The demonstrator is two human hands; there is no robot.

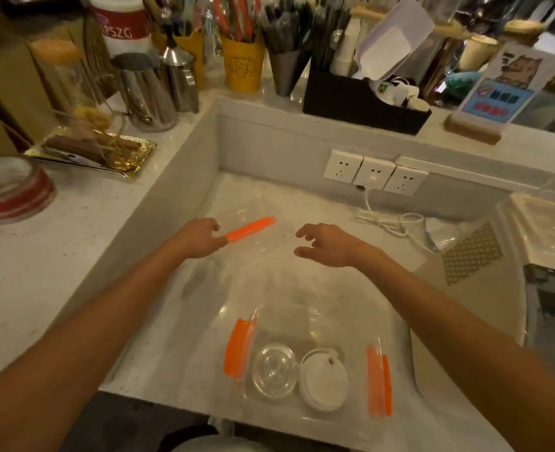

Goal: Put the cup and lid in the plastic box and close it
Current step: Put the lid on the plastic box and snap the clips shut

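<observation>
A clear plastic box with orange side clips stands open at the near edge of the sunken counter. Inside it, a clear cup stands upright on the left and a white cup lid lies beside it on the right. The box's transparent lid, hard to see, is held above the counter farther back. My left hand pinches it at its orange clip. My right hand curls its fingers and thumb around the lid's right edge.
Wall sockets with a white cable sit at the back of the recess. A patterned sheet and a metal tray lie right. Steel jugs, straw holders and a black organizer crowd the raised ledge.
</observation>
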